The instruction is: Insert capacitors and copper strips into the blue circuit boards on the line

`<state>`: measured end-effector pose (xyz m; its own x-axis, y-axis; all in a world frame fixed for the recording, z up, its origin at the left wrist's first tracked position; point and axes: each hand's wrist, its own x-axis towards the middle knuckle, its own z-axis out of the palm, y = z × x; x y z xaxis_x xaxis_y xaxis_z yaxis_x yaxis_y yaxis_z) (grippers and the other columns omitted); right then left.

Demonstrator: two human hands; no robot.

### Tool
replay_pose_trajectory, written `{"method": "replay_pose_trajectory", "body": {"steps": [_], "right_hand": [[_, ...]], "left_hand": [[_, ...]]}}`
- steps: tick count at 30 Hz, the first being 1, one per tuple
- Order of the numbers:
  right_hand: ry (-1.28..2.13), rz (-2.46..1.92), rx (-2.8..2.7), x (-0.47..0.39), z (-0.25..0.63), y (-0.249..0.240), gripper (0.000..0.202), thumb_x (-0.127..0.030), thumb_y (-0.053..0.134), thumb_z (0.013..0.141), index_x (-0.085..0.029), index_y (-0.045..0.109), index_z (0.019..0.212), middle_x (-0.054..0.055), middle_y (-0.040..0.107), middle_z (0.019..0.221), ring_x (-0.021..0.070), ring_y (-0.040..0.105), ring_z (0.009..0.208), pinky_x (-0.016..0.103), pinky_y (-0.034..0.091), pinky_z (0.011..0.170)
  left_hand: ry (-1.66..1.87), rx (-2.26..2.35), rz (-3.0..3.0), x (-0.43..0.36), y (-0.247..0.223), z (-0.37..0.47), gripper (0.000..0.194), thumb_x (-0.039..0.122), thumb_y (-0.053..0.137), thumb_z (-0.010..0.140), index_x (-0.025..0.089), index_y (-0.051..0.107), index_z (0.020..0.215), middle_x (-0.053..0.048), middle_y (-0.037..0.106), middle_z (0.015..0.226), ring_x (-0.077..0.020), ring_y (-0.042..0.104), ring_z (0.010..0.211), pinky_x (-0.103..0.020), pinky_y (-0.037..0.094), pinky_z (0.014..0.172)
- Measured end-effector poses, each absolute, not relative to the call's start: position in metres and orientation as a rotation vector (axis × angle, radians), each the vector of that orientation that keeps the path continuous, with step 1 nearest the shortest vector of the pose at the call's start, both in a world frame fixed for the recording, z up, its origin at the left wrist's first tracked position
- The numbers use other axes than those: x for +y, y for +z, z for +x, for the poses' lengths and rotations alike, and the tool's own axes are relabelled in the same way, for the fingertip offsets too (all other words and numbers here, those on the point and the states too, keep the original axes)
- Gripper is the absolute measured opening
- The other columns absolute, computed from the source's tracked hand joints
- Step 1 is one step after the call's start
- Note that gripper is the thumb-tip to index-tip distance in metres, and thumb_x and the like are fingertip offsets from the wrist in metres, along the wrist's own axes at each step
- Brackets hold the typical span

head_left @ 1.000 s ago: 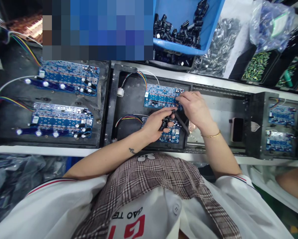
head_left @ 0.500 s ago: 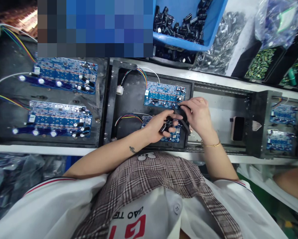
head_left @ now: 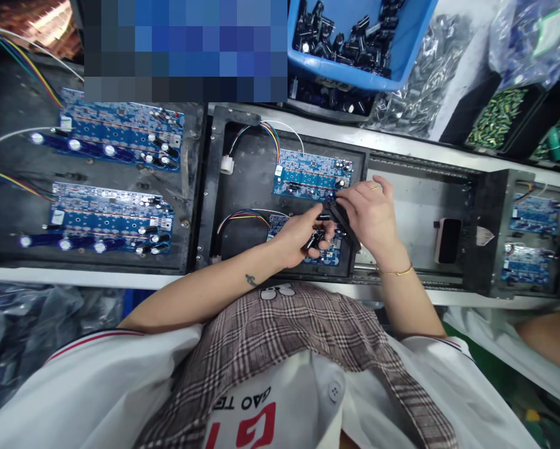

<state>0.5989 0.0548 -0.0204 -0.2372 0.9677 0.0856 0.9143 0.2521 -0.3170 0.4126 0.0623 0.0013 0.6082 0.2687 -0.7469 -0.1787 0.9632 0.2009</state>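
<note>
Head view, looking down at a workbench: the left hand (head_left: 303, 234) cups a small clutch of black cylindrical capacitors (head_left: 316, 238) over the lower blue circuit board (head_left: 329, 252), keeping spares within reach. The right hand (head_left: 371, 212), fingers pinched narrow, holds what looks like one capacitor at the edge of the upper blue circuit board (head_left: 310, 178). Both boards sit in a black metal carrier tray (head_left: 242, 187). A blue plastic bin of capacitors (head_left: 401, 43) stands behind.
</note>
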Motion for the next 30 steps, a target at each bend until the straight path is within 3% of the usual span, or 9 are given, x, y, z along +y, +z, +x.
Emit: {"method": "replay_pose_trajectory", "body": {"steps": [3,8,11,13,17,20,24,30], "right_hand": [[0.347,-1.719,-2.197,0.049,0.593,-0.007,0.023,-0.033,0.051,0.098,-0.031,0.071,0.109,0.003,0.073,0.102,0.0246,0.062,0.104,0.055,0.033,0.112],[0.597,-1.6,-1.98,0.034,0.585,0.021,0.02,-0.038,0.06,0.094,-0.029,0.07,0.11,0.003,0.073,0.103,0.023,0.064,0.104,0.043,0.048,0.097],[0.399,-1.758,-1.922,0.04,0.593,0.019,0.018,-0.034,0.058,0.095,-0.027,0.072,0.103,0.004,0.073,0.099,0.0259,0.062,0.104,0.047,0.045,0.099],[0.285,-1.874,-1.961,0.049,0.601,0.008,0.019,-0.03,0.055,0.095,-0.026,0.072,0.104,0.006,0.072,0.098,0.0278,0.06,0.104,0.051,0.04,0.102],[0.262,-1.944,-2.083,0.064,0.608,-0.014,0.024,-0.024,0.049,0.096,-0.023,0.071,0.106,0.007,0.071,0.098,0.0279,0.057,0.106,0.053,0.036,0.105],[0.216,-1.969,-2.128,0.066,0.607,-0.019,0.024,-0.024,0.048,0.097,-0.021,0.071,0.104,0.008,0.07,0.096,0.0282,0.057,0.105,0.054,0.035,0.107],[0.189,-1.99,-2.197,0.066,0.606,-0.017,0.024,-0.026,0.048,0.097,-0.021,0.071,0.102,0.009,0.068,0.095,0.0292,0.057,0.103,0.057,0.034,0.108],[0.165,-1.977,-2.238,0.071,0.606,-0.015,0.024,-0.026,0.048,0.097,-0.02,0.071,0.098,0.011,0.061,0.102,0.0288,0.058,0.101,0.06,0.036,0.106]], "left_hand": [[0.307,0.882,0.122,0.061,0.005,0.413,0.042,0.048,0.043,0.1,0.016,0.048,0.073,0.0,0.046,0.068,-0.0047,0.041,0.043,-0.015,0.016,0.035],[0.37,0.868,0.462,0.061,0.013,0.408,0.038,0.049,0.049,0.098,0.016,0.057,0.08,-0.001,0.049,0.072,-0.0055,0.041,0.046,-0.016,0.019,0.039],[0.356,1.042,1.117,0.074,0.019,0.395,0.023,0.036,0.058,0.094,0.016,0.066,0.086,-0.004,0.057,0.077,-0.0092,0.05,0.057,-0.018,0.029,0.048],[0.311,1.258,1.66,0.087,0.022,0.386,0.014,0.026,0.061,0.092,0.016,0.069,0.095,-0.008,0.064,0.094,-0.0149,0.06,0.075,-0.02,0.037,0.06],[-0.115,1.446,2.33,0.104,0.025,0.383,0.027,0.014,0.048,0.093,0.01,0.066,0.113,-0.017,0.064,0.115,-0.0263,0.066,0.092,-0.029,0.042,0.07],[-0.298,1.402,2.477,0.107,0.026,0.391,0.037,0.005,0.037,0.092,0.007,0.064,0.117,-0.019,0.065,0.114,-0.0278,0.067,0.092,-0.032,0.042,0.069],[-0.277,1.374,2.53,0.108,0.022,0.395,0.038,0.003,0.033,0.093,0.007,0.063,0.116,-0.021,0.065,0.113,-0.0273,0.067,0.094,-0.032,0.041,0.068],[0.142,1.3,2.259,0.111,0.022,0.39,0.021,0.015,0.049,0.096,0.011,0.063,0.111,-0.015,0.066,0.111,-0.0217,0.065,0.092,-0.029,0.041,0.072]]}}
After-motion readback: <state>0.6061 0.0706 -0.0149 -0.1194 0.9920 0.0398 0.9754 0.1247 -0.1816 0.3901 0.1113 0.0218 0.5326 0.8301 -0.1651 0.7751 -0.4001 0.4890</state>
